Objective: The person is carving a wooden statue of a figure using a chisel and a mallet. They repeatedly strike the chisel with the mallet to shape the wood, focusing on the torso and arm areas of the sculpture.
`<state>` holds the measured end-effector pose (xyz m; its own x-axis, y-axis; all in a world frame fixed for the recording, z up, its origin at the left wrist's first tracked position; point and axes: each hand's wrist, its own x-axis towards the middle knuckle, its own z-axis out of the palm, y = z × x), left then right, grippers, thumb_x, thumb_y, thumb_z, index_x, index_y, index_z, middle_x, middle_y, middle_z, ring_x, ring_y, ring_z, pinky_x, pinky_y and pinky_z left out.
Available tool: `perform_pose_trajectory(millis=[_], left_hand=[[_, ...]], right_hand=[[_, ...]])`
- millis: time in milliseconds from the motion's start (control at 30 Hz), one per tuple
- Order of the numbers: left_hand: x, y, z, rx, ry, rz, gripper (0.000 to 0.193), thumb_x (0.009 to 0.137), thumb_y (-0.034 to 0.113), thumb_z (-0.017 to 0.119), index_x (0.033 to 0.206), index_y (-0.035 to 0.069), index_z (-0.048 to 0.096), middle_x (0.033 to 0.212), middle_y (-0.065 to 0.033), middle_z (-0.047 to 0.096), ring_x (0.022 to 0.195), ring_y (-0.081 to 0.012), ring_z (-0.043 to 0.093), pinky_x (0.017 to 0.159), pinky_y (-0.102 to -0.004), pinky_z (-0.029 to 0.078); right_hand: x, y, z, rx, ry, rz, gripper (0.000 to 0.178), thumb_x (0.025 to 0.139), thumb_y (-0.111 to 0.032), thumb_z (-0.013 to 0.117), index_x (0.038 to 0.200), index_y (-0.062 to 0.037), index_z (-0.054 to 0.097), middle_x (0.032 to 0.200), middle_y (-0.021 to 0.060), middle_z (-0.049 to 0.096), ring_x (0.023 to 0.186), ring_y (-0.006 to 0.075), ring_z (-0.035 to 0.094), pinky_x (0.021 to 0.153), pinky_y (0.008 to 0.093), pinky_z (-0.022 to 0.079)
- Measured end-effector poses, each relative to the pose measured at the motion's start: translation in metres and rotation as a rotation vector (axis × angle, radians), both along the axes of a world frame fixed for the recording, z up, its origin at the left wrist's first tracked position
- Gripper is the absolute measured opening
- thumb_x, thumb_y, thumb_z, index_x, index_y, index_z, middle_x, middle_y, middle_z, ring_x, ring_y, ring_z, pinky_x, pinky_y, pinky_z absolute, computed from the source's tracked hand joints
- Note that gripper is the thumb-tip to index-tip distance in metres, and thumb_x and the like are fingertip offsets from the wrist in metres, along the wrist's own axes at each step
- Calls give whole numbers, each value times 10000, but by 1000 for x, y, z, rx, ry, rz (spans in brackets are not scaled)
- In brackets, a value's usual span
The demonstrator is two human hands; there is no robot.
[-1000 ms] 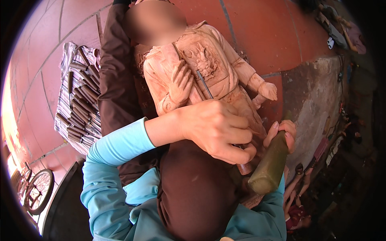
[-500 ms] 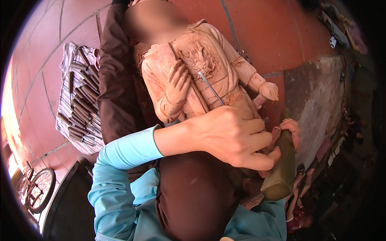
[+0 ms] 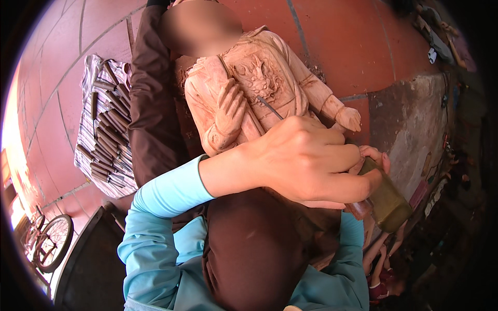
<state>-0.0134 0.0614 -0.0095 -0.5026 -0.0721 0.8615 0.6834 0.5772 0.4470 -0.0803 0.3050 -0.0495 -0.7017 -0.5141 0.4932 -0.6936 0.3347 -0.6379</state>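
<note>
A carved wooden statue (image 3: 254, 78) of a robed figure lies face up in front of me, with a raised beast-head relief (image 3: 261, 78) on its chest. My left hand (image 3: 306, 160) is closed around a chisel (image 3: 270, 108), whose thin metal blade meets the carving just below the relief. The butt of the chisel's handle shows under my left hand. Beyond it, my right hand (image 3: 377, 155) grips an olive-coloured wooden mallet (image 3: 390, 207), partly hidden behind the left hand. The mallet's thick end hangs beside the chisel's butt.
Many wooden-handled carving tools (image 3: 106, 129) lie on a striped cloth (image 3: 85, 150) at the left. My brown-trousered leg (image 3: 153, 98) stretches along the statue. A grey slab (image 3: 410, 114) stands at the right, a bicycle wheel (image 3: 54, 243) at the lower left, over red tiles (image 3: 342, 41).
The mallet's thick end has swung right and slightly up, turning away from the chisel's butt. My left hand has shifted slightly up and right, and less of the chisel blade shows.
</note>
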Motion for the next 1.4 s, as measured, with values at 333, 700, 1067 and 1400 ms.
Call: perform_pose_trajectory(millis=[333,700,1067,1400], left_hand=[[20,-16,-17,-95,97,-267,185,892,305,637,990,159,693,599,67,352,457,-53,398,377,-205,296],[35,-63,-5,-135,41,-574,365,860,267,642,634,131,390,584,22,337,452,-147,452,372,-280,339],[-2,29,-4,-202,-42,184,267,734,239,677,993,196,627,715,39,461,508,-82,469,400,-210,345],[-27,24,-10,-108,-121,251,287,722,242,696,1000,181,665,758,23,540,534,-97,541,390,-247,390]], right_hand=[[-2,5,-1,93,63,-48,477,939,-59,585,1313,4,296,935,82,588,847,209,572,856,380,470],[-3,5,-4,130,156,-52,452,923,-76,590,1269,26,318,893,71,590,806,194,576,863,364,457],[-8,-5,1,-127,-56,220,573,919,-224,659,1337,-35,317,1073,87,570,955,200,556,939,395,450],[-24,-4,9,261,240,-74,681,870,-228,701,1367,20,306,1141,94,573,981,198,579,985,399,436]])
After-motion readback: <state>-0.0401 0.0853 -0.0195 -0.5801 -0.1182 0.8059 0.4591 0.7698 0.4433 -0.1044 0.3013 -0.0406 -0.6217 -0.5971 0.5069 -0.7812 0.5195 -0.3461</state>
